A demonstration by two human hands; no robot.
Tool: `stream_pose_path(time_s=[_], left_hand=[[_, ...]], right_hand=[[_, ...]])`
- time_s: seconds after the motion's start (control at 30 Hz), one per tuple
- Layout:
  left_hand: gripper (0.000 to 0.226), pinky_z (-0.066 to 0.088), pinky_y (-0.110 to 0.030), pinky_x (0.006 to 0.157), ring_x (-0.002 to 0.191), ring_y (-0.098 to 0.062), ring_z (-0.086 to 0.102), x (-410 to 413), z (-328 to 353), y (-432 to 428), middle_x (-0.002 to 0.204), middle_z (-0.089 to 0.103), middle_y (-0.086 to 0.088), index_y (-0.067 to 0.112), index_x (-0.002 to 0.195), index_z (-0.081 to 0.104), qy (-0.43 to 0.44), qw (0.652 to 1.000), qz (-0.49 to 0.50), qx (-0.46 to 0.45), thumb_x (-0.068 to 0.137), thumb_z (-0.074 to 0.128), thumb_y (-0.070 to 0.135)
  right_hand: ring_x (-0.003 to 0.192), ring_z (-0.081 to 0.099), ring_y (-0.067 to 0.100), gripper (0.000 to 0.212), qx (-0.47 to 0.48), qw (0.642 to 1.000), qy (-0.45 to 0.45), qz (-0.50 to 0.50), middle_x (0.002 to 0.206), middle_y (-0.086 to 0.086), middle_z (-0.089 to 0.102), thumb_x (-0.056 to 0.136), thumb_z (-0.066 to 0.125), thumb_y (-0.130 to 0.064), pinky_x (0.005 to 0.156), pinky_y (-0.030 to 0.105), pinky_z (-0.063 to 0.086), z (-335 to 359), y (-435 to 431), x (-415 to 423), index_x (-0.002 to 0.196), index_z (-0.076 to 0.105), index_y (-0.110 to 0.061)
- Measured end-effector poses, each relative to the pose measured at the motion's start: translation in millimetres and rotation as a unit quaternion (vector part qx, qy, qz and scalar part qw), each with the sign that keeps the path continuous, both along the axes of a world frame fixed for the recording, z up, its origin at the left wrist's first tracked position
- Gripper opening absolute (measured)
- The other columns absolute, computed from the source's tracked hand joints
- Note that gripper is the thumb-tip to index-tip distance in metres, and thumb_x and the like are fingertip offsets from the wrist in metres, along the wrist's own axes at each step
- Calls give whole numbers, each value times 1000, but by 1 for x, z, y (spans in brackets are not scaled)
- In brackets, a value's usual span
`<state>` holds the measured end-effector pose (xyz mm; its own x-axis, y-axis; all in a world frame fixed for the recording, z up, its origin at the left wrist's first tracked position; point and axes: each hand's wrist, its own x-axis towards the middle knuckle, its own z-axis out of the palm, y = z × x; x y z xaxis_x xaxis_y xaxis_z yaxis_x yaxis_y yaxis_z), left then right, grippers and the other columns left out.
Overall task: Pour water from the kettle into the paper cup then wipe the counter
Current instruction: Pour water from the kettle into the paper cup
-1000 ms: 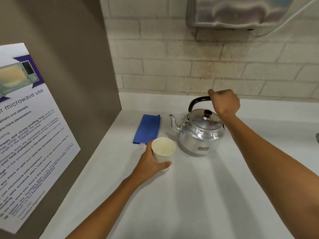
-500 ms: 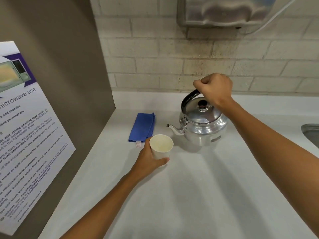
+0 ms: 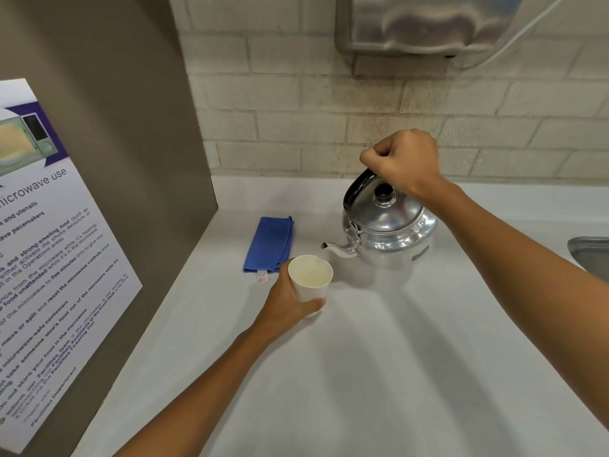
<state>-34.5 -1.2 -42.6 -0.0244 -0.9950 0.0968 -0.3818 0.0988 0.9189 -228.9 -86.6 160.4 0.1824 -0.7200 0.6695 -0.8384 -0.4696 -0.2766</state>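
Observation:
A shiny metal kettle (image 3: 389,232) hangs just above the white counter (image 3: 379,357), tilted with its spout pointing left toward the cup. My right hand (image 3: 403,161) is closed around its black handle. A white paper cup (image 3: 310,280) stands on the counter just left of and below the spout tip, and my left hand (image 3: 286,301) wraps around its side. No water stream is visible. A folded blue cloth (image 3: 270,244) lies flat on the counter behind the cup, to the left.
A brown panel (image 3: 115,159) with a microwave-use poster (image 3: 49,258) walls off the left side. A brick wall runs along the back, with a metal dispenser (image 3: 425,24) mounted above. A steel sink edge (image 3: 590,255) shows at the far right.
My right hand has lifted the kettle off the counter and tipped its spout down toward the cup. My left hand has kept holding the cup in place.

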Motion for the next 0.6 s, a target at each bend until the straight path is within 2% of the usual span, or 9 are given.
stream_pose_path(time_s=[0.07,0.2,0.3,0.5,0.6], left_hand=[[78,35,-7,74,96,4,45,-1,0,-1,105,38,30,37,118,24,-2,1000,-3,0,65,80,26],[79,35,-14,80,99,2,45,-2,-3,-3,107,38,29,38,119,25,10,1000,-8,5,64,80,28],[79,35,-7,76,100,3,45,-2,-4,-3,108,38,31,39,119,25,14,1000,-9,4,64,80,28],[79,36,-19,82,101,-3,44,-4,-6,-5,107,39,29,39,119,25,9,1000,-3,2,64,80,28],[78,36,-12,78,100,1,45,-4,-6,-6,107,40,30,40,118,25,10,1000,-4,0,64,80,29]], right_hand=[[39,22,12,40,-4,1000,9,6,35,-5,20,67,45,-25,49,20,25,2,1,2,33,25,-16],[37,20,12,42,-11,999,41,21,34,-5,20,68,49,-20,47,20,24,4,1,5,34,24,-17],[37,19,11,41,-16,998,64,24,34,-7,18,66,48,-20,47,17,21,4,2,8,34,23,-17],[35,14,8,39,-28,996,83,36,33,-9,16,64,44,-24,46,17,20,6,1,11,33,21,-19],[34,14,8,40,-36,994,91,44,33,-10,15,64,44,-23,46,17,18,6,1,12,34,19,-21]])
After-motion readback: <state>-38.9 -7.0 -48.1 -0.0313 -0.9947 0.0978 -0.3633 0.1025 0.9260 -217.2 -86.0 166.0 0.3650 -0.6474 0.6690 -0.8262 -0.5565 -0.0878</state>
